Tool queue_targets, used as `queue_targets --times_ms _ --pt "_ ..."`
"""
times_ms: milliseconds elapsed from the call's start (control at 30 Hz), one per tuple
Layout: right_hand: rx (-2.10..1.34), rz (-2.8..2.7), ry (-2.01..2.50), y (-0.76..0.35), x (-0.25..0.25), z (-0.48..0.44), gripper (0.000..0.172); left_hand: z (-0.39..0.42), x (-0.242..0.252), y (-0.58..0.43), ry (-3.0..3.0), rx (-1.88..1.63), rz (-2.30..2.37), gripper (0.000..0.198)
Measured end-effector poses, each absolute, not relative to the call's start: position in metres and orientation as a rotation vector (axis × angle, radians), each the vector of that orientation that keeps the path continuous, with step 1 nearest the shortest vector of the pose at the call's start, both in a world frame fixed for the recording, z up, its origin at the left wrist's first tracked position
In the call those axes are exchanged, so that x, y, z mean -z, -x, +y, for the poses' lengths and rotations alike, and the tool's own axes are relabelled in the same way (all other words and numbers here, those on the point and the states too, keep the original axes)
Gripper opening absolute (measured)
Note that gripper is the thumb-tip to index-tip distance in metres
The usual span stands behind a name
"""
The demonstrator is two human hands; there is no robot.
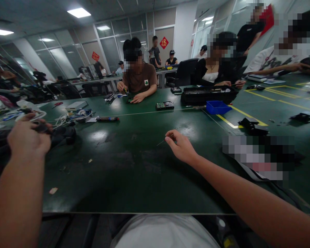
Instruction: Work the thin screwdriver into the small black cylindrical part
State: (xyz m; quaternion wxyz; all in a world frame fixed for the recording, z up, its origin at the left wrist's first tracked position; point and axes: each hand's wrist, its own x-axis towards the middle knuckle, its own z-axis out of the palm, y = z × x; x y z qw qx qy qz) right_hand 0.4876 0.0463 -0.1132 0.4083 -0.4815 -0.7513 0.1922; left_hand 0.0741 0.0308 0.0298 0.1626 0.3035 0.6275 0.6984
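Note:
Over the left side of the green table, my left hand [29, 137] is raised with its fingers curled round a small dark rounded object [41, 127]; its kind cannot be made out. Just beyond it lies a black bundled item [67, 135]. Above the middle of the table, my right hand [182, 146] is closed in a pinch. A thin, wire-like piece [160, 143] sticks out from its fingertips towards the left. Whatever else sits inside the right fingers is hidden.
On the green table [105, 186] are a screwdriver-like tool [107, 119], tangled white cables [62, 119], a circuit-board device [165, 105], a blue bin [218, 107] and black parts [253, 126]. A blurred-out device [258, 158] lies right. Co-workers sit opposite.

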Motion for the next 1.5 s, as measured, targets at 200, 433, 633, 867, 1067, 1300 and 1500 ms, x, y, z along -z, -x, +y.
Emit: queue_targets --times_ms 200,433,633,867,1067,1300,1500 --pt "-0.428 -1.873 1.214 -0.489 0.111 0.046 0.017 0.069 0.021 -0.155 -1.031 -1.777 1.218 0.034" --pt "-0.315 -1.879 1.229 -0.49 0.109 0.046 0.026 0.073 0.063 -0.263 -1.01 -1.393 1.034 0.032" --pt "-0.179 -2.004 1.211 -0.486 0.096 0.047 0.03 0.076 0.102 -0.298 -1.329 -1.241 1.118 0.049" --pt "-0.103 -2.298 1.109 -0.475 0.081 0.044 0.025 0.074 0.12 -0.298 -1.409 -1.129 0.993 0.038" --pt "-0.165 -2.158 1.169 -0.479 0.081 0.045 0.028 0.074 0.128 -0.297 -1.517 -1.1 0.876 0.037" --pt "-0.251 -1.991 1.226 -0.493 0.077 0.039 0.023 0.068 0.136 -0.296 -1.678 -1.038 1.022 0.038" --pt "-0.321 -1.662 1.099 -0.503 0.088 0.036 0.023 0.061 0.134 -0.294 -1.91 -1.004 1.176 0.04"
